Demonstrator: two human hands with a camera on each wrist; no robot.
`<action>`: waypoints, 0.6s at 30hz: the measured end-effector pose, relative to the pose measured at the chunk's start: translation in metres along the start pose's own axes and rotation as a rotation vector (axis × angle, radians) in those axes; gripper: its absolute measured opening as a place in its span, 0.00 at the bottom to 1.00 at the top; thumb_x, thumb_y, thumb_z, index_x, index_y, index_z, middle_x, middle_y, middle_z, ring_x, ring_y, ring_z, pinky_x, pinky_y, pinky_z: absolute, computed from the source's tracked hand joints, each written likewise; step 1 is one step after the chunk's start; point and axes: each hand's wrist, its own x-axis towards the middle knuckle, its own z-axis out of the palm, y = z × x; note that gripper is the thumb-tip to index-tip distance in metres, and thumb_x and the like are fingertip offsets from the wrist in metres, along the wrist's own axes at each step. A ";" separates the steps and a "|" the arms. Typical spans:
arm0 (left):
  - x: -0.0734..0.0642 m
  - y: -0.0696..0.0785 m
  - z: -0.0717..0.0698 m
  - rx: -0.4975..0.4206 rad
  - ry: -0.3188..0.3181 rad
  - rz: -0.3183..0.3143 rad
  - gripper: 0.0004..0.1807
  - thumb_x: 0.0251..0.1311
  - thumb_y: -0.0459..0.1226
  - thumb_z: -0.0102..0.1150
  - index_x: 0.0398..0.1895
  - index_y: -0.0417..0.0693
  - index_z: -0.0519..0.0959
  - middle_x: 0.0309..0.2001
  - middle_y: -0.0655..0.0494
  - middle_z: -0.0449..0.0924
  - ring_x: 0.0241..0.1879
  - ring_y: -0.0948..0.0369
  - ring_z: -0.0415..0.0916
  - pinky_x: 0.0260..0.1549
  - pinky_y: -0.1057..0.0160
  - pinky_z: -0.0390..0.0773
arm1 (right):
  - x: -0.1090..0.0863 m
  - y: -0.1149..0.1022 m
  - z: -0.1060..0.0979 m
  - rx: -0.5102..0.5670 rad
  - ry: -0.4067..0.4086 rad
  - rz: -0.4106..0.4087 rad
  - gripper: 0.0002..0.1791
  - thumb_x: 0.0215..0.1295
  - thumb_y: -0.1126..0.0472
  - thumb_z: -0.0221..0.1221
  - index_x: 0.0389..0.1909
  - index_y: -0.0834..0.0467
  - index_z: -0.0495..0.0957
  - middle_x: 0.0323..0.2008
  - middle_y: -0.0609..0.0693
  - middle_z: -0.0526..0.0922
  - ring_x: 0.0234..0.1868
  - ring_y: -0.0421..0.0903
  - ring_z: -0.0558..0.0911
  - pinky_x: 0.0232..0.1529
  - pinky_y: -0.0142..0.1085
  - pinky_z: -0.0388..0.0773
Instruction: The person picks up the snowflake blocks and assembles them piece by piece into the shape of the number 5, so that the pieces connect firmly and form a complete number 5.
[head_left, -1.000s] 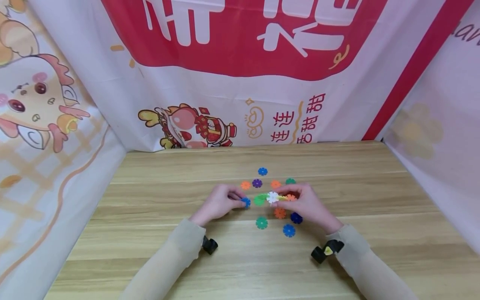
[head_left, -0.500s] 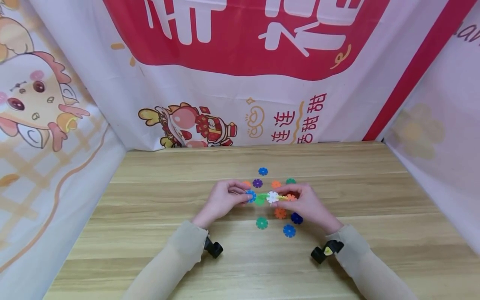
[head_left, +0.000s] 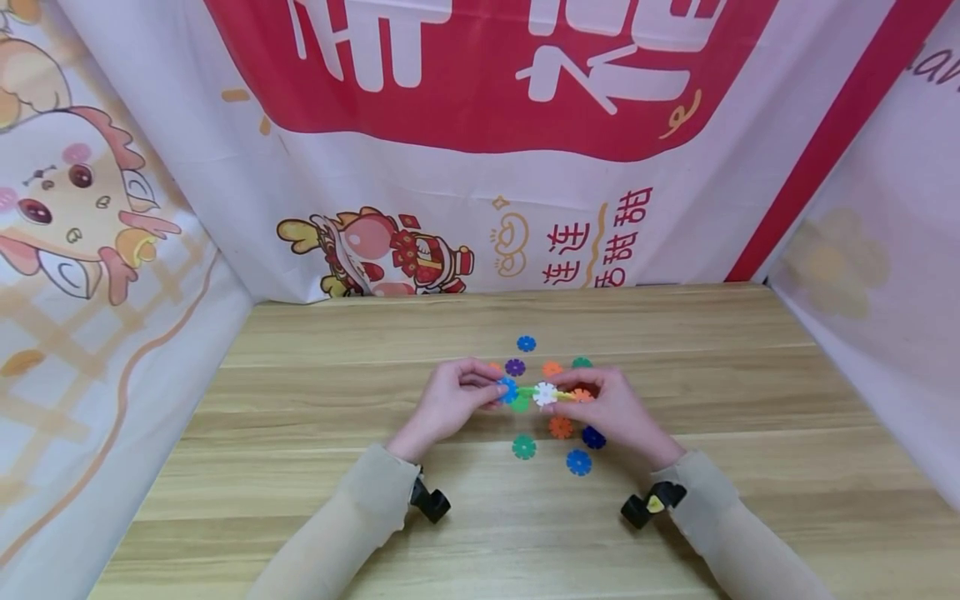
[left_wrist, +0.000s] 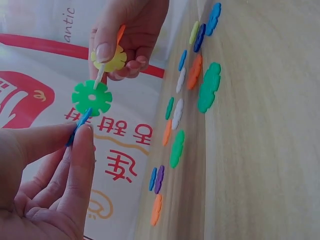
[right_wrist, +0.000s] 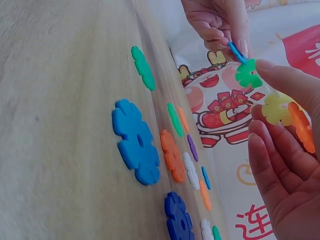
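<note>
Blue, flower-shaped and flat, one small piece is pinched between the thumb and fingers of the left hand. It touches the edge of a green piece, but I can't tell if it sits in a slot. That green one is the end of a little chain: next comes a white piece, then a yellow piece, then an orange piece. The right hand holds the chain by the yellow part, thumb on one side and fingers on the other. All of this is up in the air, over the middle of the wooden table. More flat pieces lie on the wood around the hands. Past the chain are a purple piece and a blue disc. Closer to the person are a dark green disc, an orange disc, a navy disc and another blue one. Both arms wear light sleeves, with a black band at each wrist. Behind the table hangs a white and red cloth with cartoon pictures and big writing.
</note>
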 end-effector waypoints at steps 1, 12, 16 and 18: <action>0.000 0.000 0.001 -0.006 0.000 0.003 0.09 0.64 0.30 0.68 0.45 0.38 0.84 0.39 0.49 0.86 0.38 0.48 0.85 0.41 0.51 0.86 | 0.000 -0.001 0.001 0.007 0.004 0.001 0.20 0.54 0.43 0.76 0.46 0.44 0.88 0.46 0.44 0.86 0.49 0.49 0.81 0.48 0.46 0.82; -0.001 0.001 0.005 -0.072 0.034 -0.014 0.07 0.65 0.29 0.67 0.44 0.37 0.83 0.39 0.47 0.86 0.39 0.44 0.84 0.39 0.57 0.86 | 0.000 0.001 0.003 0.032 0.025 -0.022 0.18 0.55 0.47 0.77 0.46 0.48 0.89 0.44 0.47 0.86 0.47 0.52 0.80 0.44 0.41 0.82; 0.000 0.004 0.006 -0.083 0.059 -0.020 0.08 0.64 0.28 0.66 0.45 0.36 0.82 0.39 0.47 0.86 0.37 0.48 0.85 0.39 0.57 0.86 | 0.001 -0.003 0.002 0.042 0.024 -0.009 0.21 0.55 0.46 0.76 0.48 0.49 0.88 0.47 0.49 0.85 0.48 0.52 0.80 0.43 0.41 0.83; 0.000 0.004 0.006 -0.089 0.064 -0.020 0.08 0.64 0.27 0.66 0.45 0.35 0.82 0.39 0.46 0.86 0.35 0.52 0.85 0.39 0.57 0.86 | 0.001 -0.004 0.002 0.036 0.022 -0.002 0.22 0.56 0.45 0.76 0.49 0.49 0.88 0.48 0.49 0.85 0.48 0.52 0.80 0.44 0.41 0.83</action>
